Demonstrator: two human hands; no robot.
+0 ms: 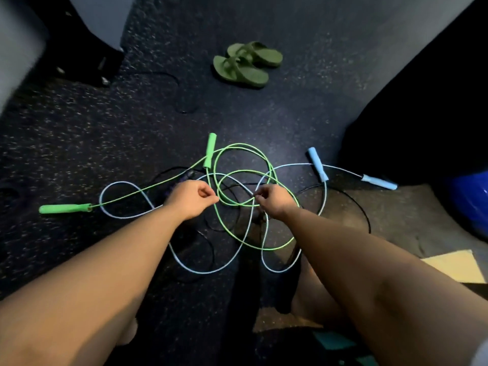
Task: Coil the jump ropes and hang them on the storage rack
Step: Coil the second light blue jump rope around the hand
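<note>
Two bare forearms are reaching from 6 o'clock toward the frame centre, above bent knees. The left hand (191,199) is lying knuckles-up with its fingers curled, thumb and forefinger pinching the green rope (239,144). The right hand (272,202), just toward 3 o'clock and apart from it, is curling likewise and pinching the light-blue rope (208,272) where that cord is crossing the green one.

Both ropes are lying tangled in loose loops at centre, together with a black rope (361,207).

- One green handle (210,150) is pointing its long axis toward 12 o'clock.
- The other green handle (64,208) is lying flat, pointing toward 9 o'clock.
- The two blue handles (317,164) are lying at 3 o'clock, both slanting.

Everything is resting on a dark speckled floor (290,101). A pair of green sandals (247,64) is sitting at 12 o'clock, well apart from the tangle. A black stand (79,48) is showing at 10 o'clock, blurred. A blue object (472,199) is sitting at the 3 o'clock edge, and a yellow sheet (456,265) is lying at 4 o'clock.
</note>
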